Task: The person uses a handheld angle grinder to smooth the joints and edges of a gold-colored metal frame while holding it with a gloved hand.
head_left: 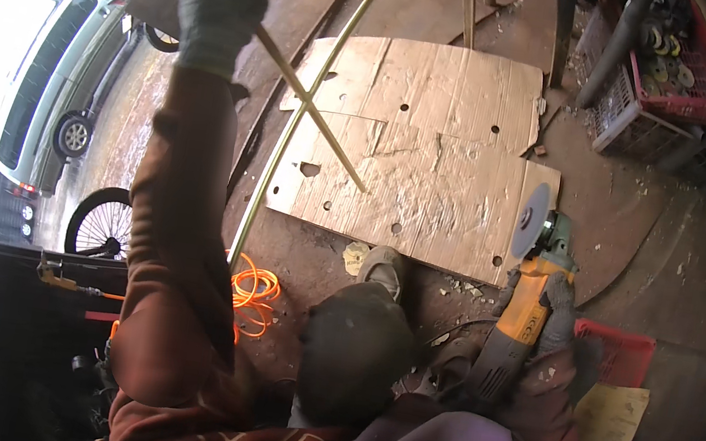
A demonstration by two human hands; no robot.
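Gripping a thin brass-coloured bar (329, 137), the gloved left hand (220, 7) is raised far forward with its fingers closed. The bar slants away to the right of that hand and crosses a bent metal frame (285, 139); whether the two touch cannot be told. The right hand (559, 297), also gloved, is wrapped around a yellow grinder (526, 315), whose disc (532, 220) stands just ahead of the fingers, against the right edge of a flattened cardboard sheet (435, 160). This creased, holed sheet covers the floor (613, 223) between the two hands, and the frame and bar cross its left part in view. A shoe (384, 271) sits by its near edge, to the left of the right hand.

Nearer the body than the left hand, an orange hose (254, 302) lies coiled at the foot of the frame. Left of that arm are a bicycle wheel (101, 224) and, outside, a parked van (64, 77).

Well ahead of the right hand and farther right, a red crate (687, 108) holds a jumble of round discs (660, 61), with a pale crate (638, 131) beside and below it. Another red box (621, 352) stands just right of the right hand, its contents unclear, with a yellowish sheet (609, 432) nearer the body.
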